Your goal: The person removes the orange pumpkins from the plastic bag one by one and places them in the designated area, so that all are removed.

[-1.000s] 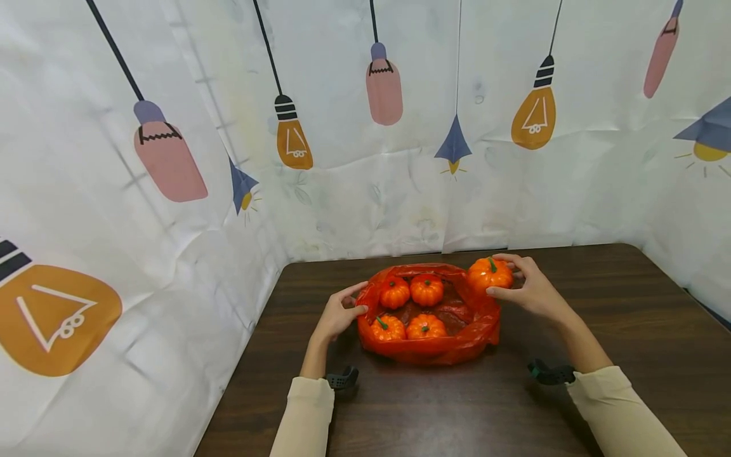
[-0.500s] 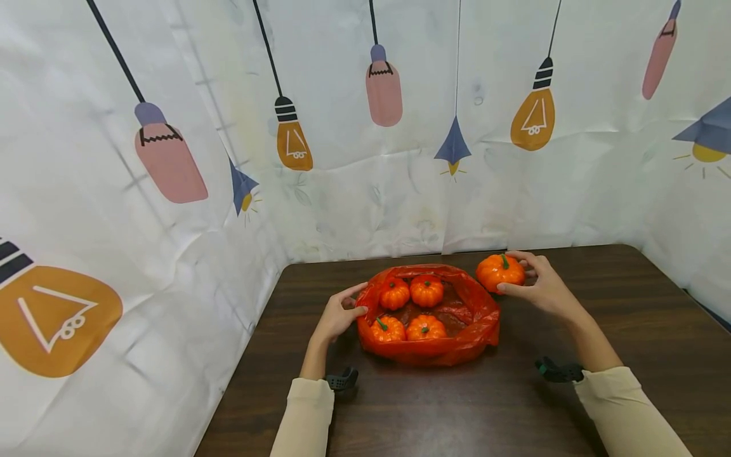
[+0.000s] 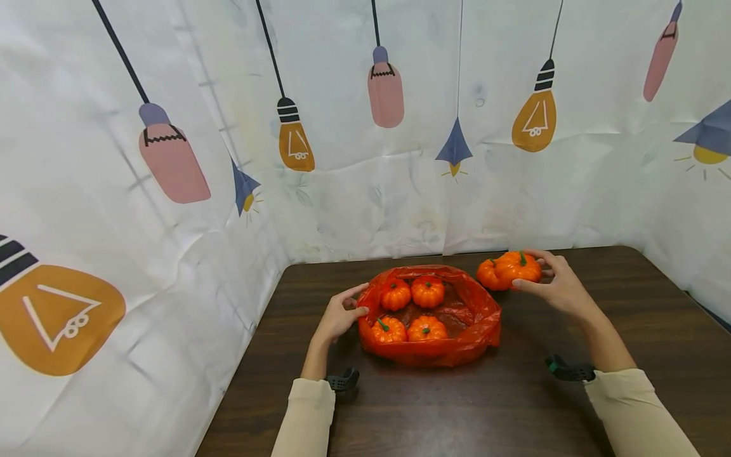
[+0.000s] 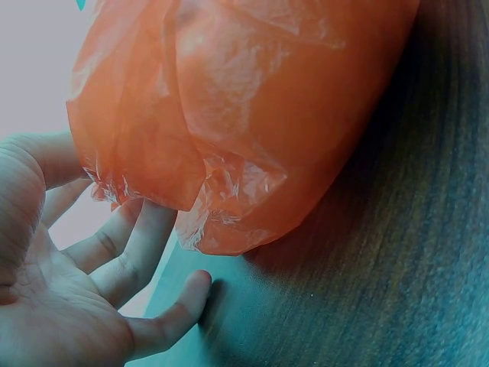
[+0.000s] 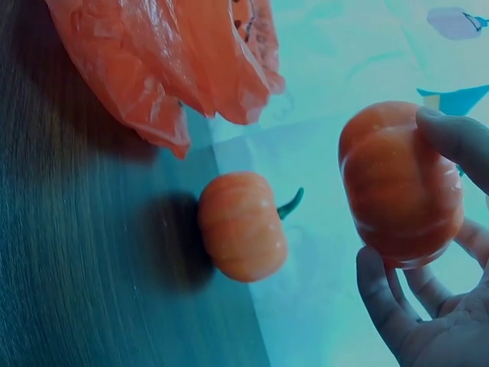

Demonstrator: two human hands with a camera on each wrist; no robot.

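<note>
A red plastic bag (image 3: 432, 353) stands on the table with its mouth wide and its rim folded outward. Several small orange toy pumpkins (image 3: 428, 291) lie inside it. My left hand (image 3: 337, 317) pinches the bag's left rim; the left wrist view shows fingers (image 4: 131, 260) under the folded plastic (image 4: 137, 115). To the right of the bag, my right hand (image 3: 556, 287) grips an orange toy pumpkin (image 3: 521, 269) with a green stem, between thumb and fingers, above the table. Behind it, another pumpkin (image 5: 242, 226) rests on the table, partly covered in the head view.
The dark wooden table (image 3: 451, 406) has its far edge against a white curtain (image 3: 371, 209) printed with lamps. A dark strap (image 3: 571, 369) sits at the right wrist, and another strap (image 3: 343, 379) at the left.
My right hand has moved right with its pumpkin, away from the bag's right rim. The pumpkin on the table behind it has come into sight. The left hand has stayed on the bag.
</note>
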